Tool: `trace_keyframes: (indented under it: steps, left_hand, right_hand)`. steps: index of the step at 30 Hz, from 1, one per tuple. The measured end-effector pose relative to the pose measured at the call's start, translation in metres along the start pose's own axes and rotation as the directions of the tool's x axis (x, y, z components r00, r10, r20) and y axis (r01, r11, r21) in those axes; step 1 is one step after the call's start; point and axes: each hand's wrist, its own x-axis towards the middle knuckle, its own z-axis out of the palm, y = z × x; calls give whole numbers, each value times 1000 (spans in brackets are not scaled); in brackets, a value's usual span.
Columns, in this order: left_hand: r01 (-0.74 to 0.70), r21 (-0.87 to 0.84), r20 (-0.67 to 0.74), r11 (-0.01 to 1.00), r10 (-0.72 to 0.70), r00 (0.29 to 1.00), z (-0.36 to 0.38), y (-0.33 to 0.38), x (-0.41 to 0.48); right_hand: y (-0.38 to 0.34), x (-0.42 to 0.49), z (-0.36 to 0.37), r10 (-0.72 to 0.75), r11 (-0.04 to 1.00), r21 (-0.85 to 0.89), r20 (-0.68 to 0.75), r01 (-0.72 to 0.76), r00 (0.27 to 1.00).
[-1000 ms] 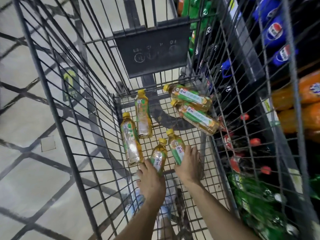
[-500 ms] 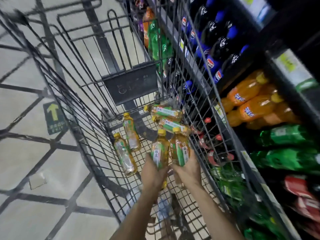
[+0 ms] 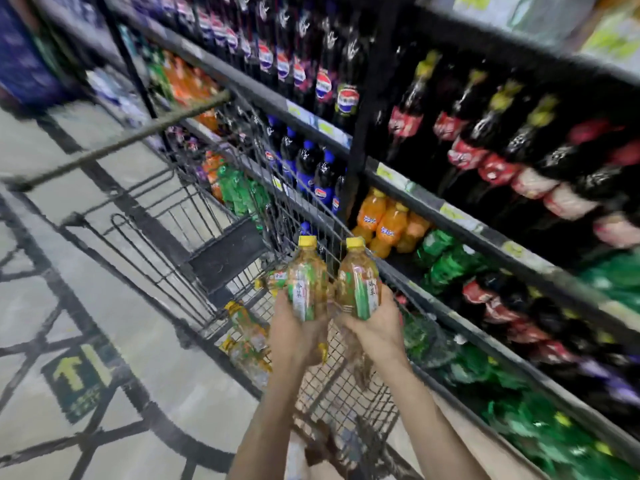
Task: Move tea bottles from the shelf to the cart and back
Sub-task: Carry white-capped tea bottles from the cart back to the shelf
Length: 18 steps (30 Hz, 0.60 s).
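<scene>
My left hand (image 3: 294, 336) grips an upright tea bottle (image 3: 307, 282) with a yellow cap and a green label. Right beside it my right hand (image 3: 375, 329) grips a second tea bottle (image 3: 358, 284) of the same kind. Both bottles are held up above the wire cart (image 3: 221, 216), close to its right side. More tea bottles (image 3: 247, 329) lie on the cart's floor below and left of my hands. The frame is blurred by motion.
Shelves (image 3: 460, 216) of soda run along the right: dark cola bottles on top, orange bottles (image 3: 388, 225) and green bottles (image 3: 446, 258) lower down. The cart's handle bar (image 3: 131, 138) crosses the upper left. A green floor arrow sign (image 3: 78, 379) lies on the tiled floor at left.
Both hands have lifted their tea bottles from the cart's floor to above its rim. My view has swung up and right toward the shelves.
</scene>
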Motion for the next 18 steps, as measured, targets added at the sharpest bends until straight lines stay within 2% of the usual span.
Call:
trace_keyframes:
  steps: [4,9,18]
  left_hand:
    - [-156,33,84,987,153,985,-10,39,-28]
    - [-356,82,135,931,343,930,-1,76,-58]
    - [-583,-3,272,812,562,781,42,130,-134]
  right_hand:
    - [-21,-33,-28,-38,994,97,-140,52,989]
    - [-38,-74,-74,-43,969,221,-290,110,956]
    - [-38,-142,-168,-64,954,203,-576,218,815]
